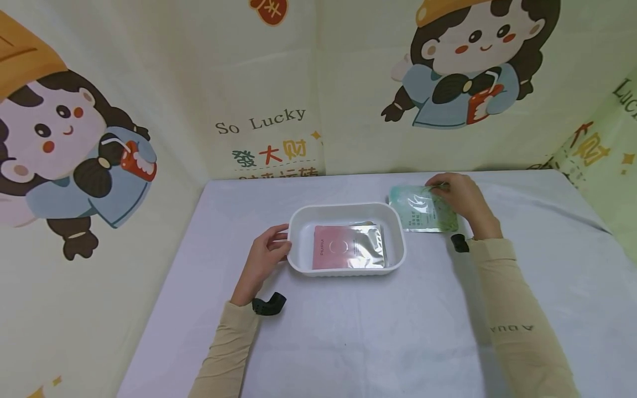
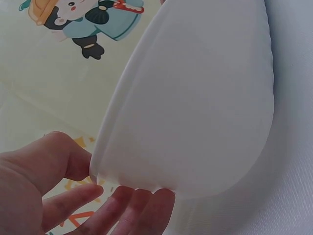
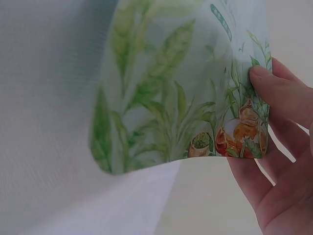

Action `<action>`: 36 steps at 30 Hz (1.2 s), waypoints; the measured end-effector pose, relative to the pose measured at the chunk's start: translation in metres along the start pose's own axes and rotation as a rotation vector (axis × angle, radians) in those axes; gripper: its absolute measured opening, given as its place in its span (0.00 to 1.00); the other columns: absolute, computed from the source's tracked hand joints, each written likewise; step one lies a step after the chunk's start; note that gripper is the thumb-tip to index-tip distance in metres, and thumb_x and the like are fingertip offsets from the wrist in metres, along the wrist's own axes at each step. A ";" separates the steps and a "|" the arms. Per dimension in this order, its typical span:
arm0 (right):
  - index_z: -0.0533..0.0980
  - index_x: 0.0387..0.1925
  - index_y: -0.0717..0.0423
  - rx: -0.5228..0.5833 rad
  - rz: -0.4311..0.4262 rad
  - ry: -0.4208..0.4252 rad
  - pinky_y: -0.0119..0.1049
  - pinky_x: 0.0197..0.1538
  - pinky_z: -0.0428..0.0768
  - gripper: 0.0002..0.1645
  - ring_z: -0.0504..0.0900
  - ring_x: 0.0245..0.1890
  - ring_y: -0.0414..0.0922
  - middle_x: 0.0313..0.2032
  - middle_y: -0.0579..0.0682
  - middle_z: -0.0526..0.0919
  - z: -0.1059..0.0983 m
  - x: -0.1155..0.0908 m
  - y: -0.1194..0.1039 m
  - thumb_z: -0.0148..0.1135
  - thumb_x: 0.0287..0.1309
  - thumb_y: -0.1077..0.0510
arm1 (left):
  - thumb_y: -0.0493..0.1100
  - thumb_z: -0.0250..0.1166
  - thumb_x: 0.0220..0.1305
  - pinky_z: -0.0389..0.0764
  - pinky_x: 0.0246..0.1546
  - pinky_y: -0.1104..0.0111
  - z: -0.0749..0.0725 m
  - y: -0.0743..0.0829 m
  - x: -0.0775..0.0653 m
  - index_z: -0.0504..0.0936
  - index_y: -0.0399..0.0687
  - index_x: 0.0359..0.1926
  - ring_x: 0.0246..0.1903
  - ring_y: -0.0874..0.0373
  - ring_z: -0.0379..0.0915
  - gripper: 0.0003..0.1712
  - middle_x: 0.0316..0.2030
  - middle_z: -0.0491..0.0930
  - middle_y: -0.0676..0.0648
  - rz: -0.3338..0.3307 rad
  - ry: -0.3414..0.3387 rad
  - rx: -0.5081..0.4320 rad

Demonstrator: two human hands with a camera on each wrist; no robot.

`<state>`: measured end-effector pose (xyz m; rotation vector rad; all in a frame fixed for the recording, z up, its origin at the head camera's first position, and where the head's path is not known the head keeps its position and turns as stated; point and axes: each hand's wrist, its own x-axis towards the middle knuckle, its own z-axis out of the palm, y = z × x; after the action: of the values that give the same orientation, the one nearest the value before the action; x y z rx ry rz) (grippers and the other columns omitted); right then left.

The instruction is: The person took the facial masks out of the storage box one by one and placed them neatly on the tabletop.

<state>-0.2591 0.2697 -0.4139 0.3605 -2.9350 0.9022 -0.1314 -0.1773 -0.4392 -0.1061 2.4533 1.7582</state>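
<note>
A white plastic tray [image 1: 346, 273] stands on the table with a pink and silver face mask packet [image 1: 334, 247] lying in it; the edge of another packet shows behind it. My left hand [image 1: 266, 255] grips the tray's left end, and in the left wrist view the thumb is at the rim with fingers against the outer wall. Right of the tray, my right hand [image 1: 460, 199] pinches a green face mask packet [image 1: 418, 207] by its far right corner. Printed leaves cover this packet [image 3: 166, 98] in the right wrist view, where the thumb presses on its face.
A white cloth [image 1: 358, 337] covers the table, with folds at the right. Behind it hangs a cream curtain [image 1: 358, 143] with cartoon figures and lettering. A dark wrist camera [image 1: 270, 304] sits at the left wrist, another dark camera [image 1: 460, 243] at the right.
</note>
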 end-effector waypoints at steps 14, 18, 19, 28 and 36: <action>0.80 0.49 0.64 -0.012 0.038 -0.034 0.62 0.59 0.72 0.13 0.77 0.54 0.63 0.51 0.67 0.81 0.013 0.006 0.007 0.58 0.66 0.67 | 0.41 0.64 0.66 0.86 0.45 0.61 -0.001 0.001 -0.001 0.74 0.52 0.65 0.52 0.48 0.79 0.27 0.56 0.78 0.41 -0.007 -0.011 -0.012; 0.78 0.52 0.64 -0.003 0.090 -0.066 0.63 0.61 0.71 0.14 0.75 0.55 0.63 0.52 0.67 0.80 0.014 0.006 0.006 0.57 0.67 0.66 | 0.41 0.64 0.66 0.86 0.45 0.61 -0.002 0.002 -0.001 0.73 0.51 0.66 0.52 0.47 0.79 0.27 0.56 0.78 0.40 0.000 -0.020 -0.017; 0.78 0.53 0.64 0.000 0.101 -0.076 0.64 0.62 0.70 0.15 0.74 0.56 0.63 0.53 0.67 0.79 0.013 0.006 0.005 0.57 0.68 0.65 | 0.42 0.65 0.66 0.86 0.45 0.62 -0.002 0.002 -0.001 0.73 0.52 0.66 0.52 0.48 0.79 0.27 0.56 0.78 0.40 -0.004 -0.021 -0.019; 0.76 0.57 0.63 0.000 0.115 -0.094 0.67 0.69 0.59 0.18 0.63 0.66 0.65 0.62 0.66 0.73 0.008 0.006 0.000 0.58 0.67 0.65 | 0.44 0.66 0.66 0.85 0.48 0.58 -0.004 0.001 0.000 0.72 0.50 0.67 0.53 0.46 0.79 0.29 0.58 0.77 0.39 -0.007 -0.040 -0.037; 0.76 0.59 0.61 -0.023 0.088 -0.095 0.65 0.63 0.70 0.20 0.70 0.59 0.64 0.59 0.65 0.75 0.005 0.002 -0.014 0.60 0.66 0.63 | 0.39 0.63 0.68 0.85 0.48 0.59 -0.003 0.003 0.003 0.69 0.45 0.69 0.55 0.43 0.77 0.30 0.60 0.75 0.36 -0.036 -0.042 -0.008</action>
<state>-0.2573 0.2556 -0.4099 0.2824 -3.0677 0.8846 -0.1345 -0.1795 -0.4356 -0.1121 2.4003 1.7373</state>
